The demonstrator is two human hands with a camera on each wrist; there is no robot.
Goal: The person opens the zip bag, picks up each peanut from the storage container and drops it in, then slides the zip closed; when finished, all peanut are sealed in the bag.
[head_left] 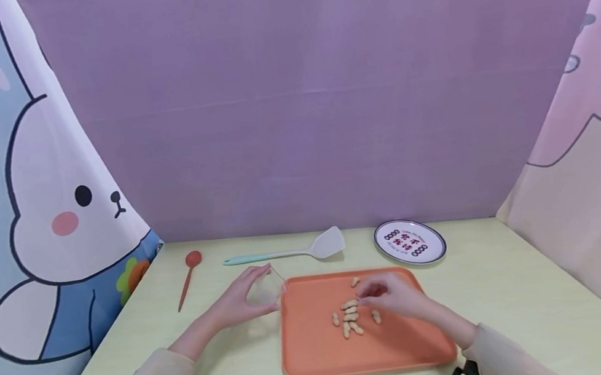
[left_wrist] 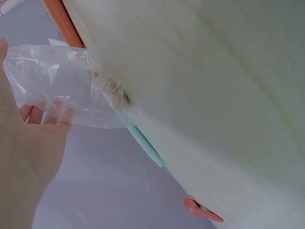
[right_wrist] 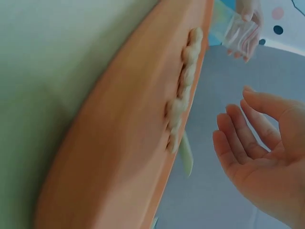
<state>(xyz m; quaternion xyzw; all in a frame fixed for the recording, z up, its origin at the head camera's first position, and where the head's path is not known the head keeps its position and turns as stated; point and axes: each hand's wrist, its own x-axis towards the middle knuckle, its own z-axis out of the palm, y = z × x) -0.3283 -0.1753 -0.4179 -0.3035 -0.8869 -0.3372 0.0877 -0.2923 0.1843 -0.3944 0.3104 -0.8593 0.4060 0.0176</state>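
Note:
A clear plastic bag [left_wrist: 62, 83] hangs from my left hand [head_left: 241, 299], whose thumb and fingers hold it spread at the mouth beside the tray's left edge. A few peanuts [left_wrist: 111, 87] lie at the bag's bottom in the left wrist view. Unshelled peanuts [head_left: 351, 316] are gathered near the middle of an orange tray [head_left: 320, 358], with a few single ones around them. My right hand [head_left: 396, 296] hovers over the tray just right of that cluster. Its fingers are loosely bent, and the right wrist view shows nothing between fingers and thumb.
Behind the tray lies a spatula [head_left: 326, 244] with a white blade and mint handle. A red spoon [head_left: 193, 260] is at the far left. At the back right sits a white plate [head_left: 396, 244] with red lettering. Curtains stand around the table.

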